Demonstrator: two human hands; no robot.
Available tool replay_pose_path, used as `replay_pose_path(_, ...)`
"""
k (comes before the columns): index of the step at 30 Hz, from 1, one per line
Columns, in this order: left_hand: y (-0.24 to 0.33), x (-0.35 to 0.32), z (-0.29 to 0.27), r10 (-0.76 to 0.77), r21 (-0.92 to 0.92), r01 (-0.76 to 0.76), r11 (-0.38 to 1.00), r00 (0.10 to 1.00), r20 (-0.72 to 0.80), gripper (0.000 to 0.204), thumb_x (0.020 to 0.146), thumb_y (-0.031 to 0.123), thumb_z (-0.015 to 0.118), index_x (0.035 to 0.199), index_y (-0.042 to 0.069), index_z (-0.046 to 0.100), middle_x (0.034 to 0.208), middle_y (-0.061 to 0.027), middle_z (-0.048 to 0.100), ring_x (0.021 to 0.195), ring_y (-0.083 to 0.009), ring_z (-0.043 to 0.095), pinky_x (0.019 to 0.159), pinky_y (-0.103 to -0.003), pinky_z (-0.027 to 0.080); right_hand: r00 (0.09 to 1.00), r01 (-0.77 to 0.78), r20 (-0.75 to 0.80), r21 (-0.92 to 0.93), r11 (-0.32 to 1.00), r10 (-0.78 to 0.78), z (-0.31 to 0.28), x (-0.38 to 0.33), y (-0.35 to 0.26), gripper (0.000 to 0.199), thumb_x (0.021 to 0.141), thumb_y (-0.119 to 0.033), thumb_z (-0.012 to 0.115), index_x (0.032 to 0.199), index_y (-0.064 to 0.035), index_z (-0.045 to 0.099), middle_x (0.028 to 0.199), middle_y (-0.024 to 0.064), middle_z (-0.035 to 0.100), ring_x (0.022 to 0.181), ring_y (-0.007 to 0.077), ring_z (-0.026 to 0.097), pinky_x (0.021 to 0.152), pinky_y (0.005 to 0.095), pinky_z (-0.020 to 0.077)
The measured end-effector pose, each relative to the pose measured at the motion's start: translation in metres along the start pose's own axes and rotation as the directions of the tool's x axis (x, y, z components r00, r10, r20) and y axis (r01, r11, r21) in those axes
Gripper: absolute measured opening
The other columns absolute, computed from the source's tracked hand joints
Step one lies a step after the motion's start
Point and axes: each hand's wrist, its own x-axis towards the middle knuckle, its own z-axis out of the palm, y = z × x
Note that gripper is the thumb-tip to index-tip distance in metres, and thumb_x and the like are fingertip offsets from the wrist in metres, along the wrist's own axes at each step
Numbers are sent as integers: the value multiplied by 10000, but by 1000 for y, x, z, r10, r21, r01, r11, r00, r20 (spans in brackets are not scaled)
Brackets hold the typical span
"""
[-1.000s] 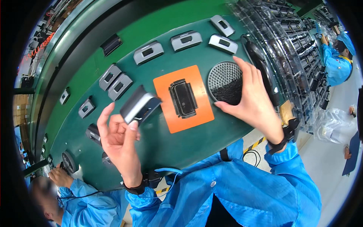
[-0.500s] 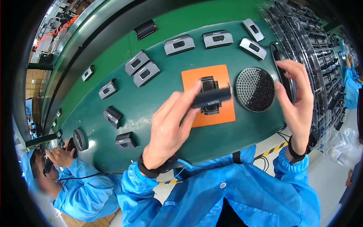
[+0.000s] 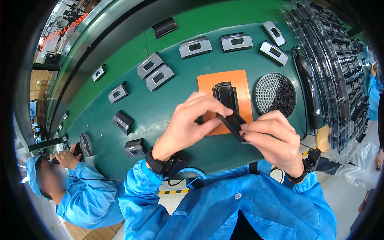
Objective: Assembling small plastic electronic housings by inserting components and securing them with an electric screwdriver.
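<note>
Above the near edge of an orange mat [image 3: 205, 82], a long black plastic part [image 3: 232, 127] is held tilted between my two hands. My left hand [image 3: 191, 119] pinches its upper left end with thumb and fingertips. The other end sits between the thumb and fingers of my right hand [image 3: 277, 142]. Just beyond the held part, a black holder [image 3: 223, 91] rests on the mat, partly hidden by the left fingers. Right of the mat lies a round dimpled tray [image 3: 264, 90] with small black pieces gathered in its right half.
Grey housings with dark windows [image 3: 195, 47] are spread along the table's far and left sides. A black handheld tool [image 3: 306, 78] lies at the right, beside stacked clear trays [image 3: 320, 52] of black parts. At the left a co-worker [image 3: 86, 196] works near another round tray [image 3: 86, 145].
My right hand has come left and down from beside the round tray and taken the part's other end. The black part has moved nearer to me and turned.
</note>
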Motion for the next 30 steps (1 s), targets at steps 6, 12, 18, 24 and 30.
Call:
replay_pose_path(6,-20,12,-4,73,185,-79,980,997,37,429,752,-129,679,1140,56,673,1289,-89,676,1205,-267,585,1034,-398,454,999,26,29,-258,966,-19,28,6,9,379,695,-25,719,1066,52,728,1111,112,687,948,270,639,770,356,579)
replay_pose_path(12,-24,18,8,-130,148,142,979,987,-90,386,1016,97,555,1397,35,551,1429,-124,579,1352,-296,502,1149,-408,367,982,16,183,-298,954,41,32,18,13,403,707,-29,694,1102,47,716,1120,88,656,1023,256,619,837,334,582)
replay_pose_path(18,-31,20,14,-121,164,137,977,987,-104,395,1024,137,558,1404,30,539,1411,-144,583,1352,-320,504,1156,-416,366,965,11,245,-384,923,90,34,17,8,405,742,-78,739,1128,42,709,1176,91,647,1105,271,607,947,358,555)
replay_pose_path(24,-22,10,10,-126,174,145,974,985,-118,592,910,283,740,1387,0,534,1368,-214,587,1318,-416,515,1124,-476,396,925,-38,300,-534,844,232,46,1,-15,530,813,-177,729,1281,60,656,1371,143,585,1376,316,487,1121,368,462)
replay_pose_path(30,6,-5,-13,-177,258,153,954,981,75,883,723,330,866,1453,3,491,1485,-231,501,1384,-449,455,1141,-536,366,932,19,327,-480,877,159,50,-12,-17,497,777,-121,640,1221,97,675,1368,159,568,1360,331,510,1088,349,504)
